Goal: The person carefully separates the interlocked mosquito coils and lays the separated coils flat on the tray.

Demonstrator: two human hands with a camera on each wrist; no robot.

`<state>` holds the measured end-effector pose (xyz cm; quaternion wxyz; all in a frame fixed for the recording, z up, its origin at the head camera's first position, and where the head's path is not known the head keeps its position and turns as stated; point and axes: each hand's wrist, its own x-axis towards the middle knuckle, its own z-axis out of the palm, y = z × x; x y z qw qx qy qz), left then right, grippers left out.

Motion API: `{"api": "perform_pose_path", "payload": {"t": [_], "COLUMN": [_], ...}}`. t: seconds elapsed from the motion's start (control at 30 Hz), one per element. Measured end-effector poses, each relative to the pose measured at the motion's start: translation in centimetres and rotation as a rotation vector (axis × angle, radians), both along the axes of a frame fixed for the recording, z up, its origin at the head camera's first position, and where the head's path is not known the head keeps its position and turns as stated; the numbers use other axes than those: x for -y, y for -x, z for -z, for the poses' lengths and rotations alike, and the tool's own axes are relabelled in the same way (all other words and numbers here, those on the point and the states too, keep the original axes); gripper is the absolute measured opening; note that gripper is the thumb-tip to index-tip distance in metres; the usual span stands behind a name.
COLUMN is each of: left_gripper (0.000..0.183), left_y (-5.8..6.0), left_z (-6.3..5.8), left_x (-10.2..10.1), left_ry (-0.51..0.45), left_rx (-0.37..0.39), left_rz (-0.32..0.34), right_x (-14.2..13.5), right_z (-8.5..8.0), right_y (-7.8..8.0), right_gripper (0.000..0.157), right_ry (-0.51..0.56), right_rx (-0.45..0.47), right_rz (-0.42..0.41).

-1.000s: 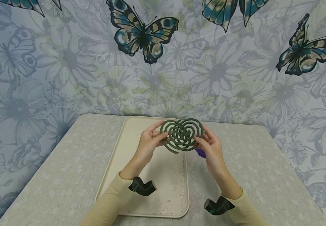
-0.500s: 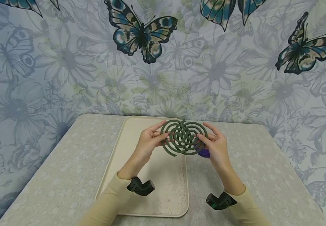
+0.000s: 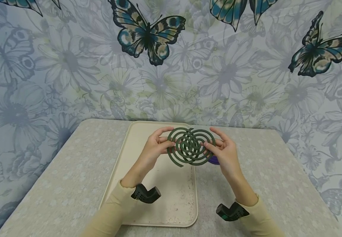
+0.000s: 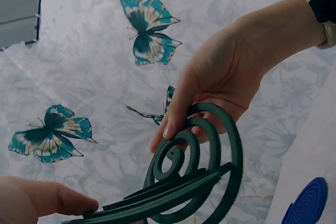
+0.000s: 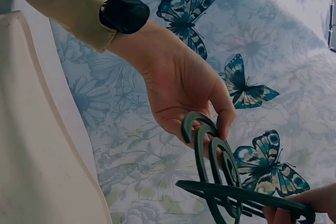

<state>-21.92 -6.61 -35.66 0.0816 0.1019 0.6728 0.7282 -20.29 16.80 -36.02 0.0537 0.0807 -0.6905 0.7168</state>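
Observation:
Two dark green mosquito coils (image 3: 188, 147), interlocked and overlapping, are held up above the tray's far right edge. My left hand (image 3: 151, 152) pinches the left coil between thumb and fingers. On the other side, my right hand (image 3: 228, 154) pinches the right coil near its inner turns. In the left wrist view, the green coils (image 4: 237, 153) cross at a steep angle, their spirals still joined. A purple-blue coil (image 3: 214, 160) lies on the table behind the right hand, partly hidden by it and the green coils.
A cream tray (image 3: 171, 204) with dark specks lies on the pale patterned table (image 3: 257, 171), left of centre. A butterfly-print cloth (image 3: 162, 85) hangs behind the table. Each wrist wears a black camera (image 3: 145, 193).
The right hand moved right and the coils spread wider, then it came slightly back left. The coils sit a little lower now. Both hands keep their grip.

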Motion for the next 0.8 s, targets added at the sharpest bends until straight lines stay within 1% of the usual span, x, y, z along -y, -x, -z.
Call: {"api": "perform_pose_path", "payload": {"t": [0.13,0.2,0.3,0.37,0.5,0.63,0.7,0.73,0.8], "left_gripper": [0.046,0.044,0.043,0.043,0.044,0.043,0.044,0.045,0.05], "left_y": [0.28,0.4,0.55,0.68,0.93,0.95,0.95,0.94,0.9], "left_z": [0.29,0.42,0.53,0.59,0.64,0.51,0.43,0.39,0.34], "left_x": [0.15,0.21,0.3,0.32,0.38,0.5,0.61,0.64,0.74], "left_ry": [0.056,0.069,0.079,0.073,0.036,-0.002,-0.012,-0.01,0.013], "left_rx": [0.016,0.005,-0.018,-0.024,-0.021,-0.012,-0.009,-0.002,0.011], "left_rz": [0.039,0.036,0.018,0.014,-0.001,-0.053,-0.066,-0.062,-0.025], "right_x": [-0.18,-0.31,-0.53,-0.66,-0.7,-0.71,-0.72,-0.71,-0.65], "right_z": [0.19,0.34,0.54,0.61,0.52,0.36,0.25,0.2,0.09], "right_y": [0.19,0.38,0.69,0.82,0.87,0.77,0.7,0.66,0.56], "right_gripper": [0.057,0.056,0.053,0.052,0.05,0.048,0.047,0.047,0.046], "right_ry": [-0.065,-0.093,-0.116,-0.107,-0.049,-0.032,-0.027,-0.022,-0.004], "right_rx": [0.002,0.013,0.022,0.028,0.033,0.039,0.046,0.046,0.04], "right_rz": [-0.05,-0.07,-0.08,-0.084,-0.085,-0.085,-0.082,-0.074,-0.047]}}
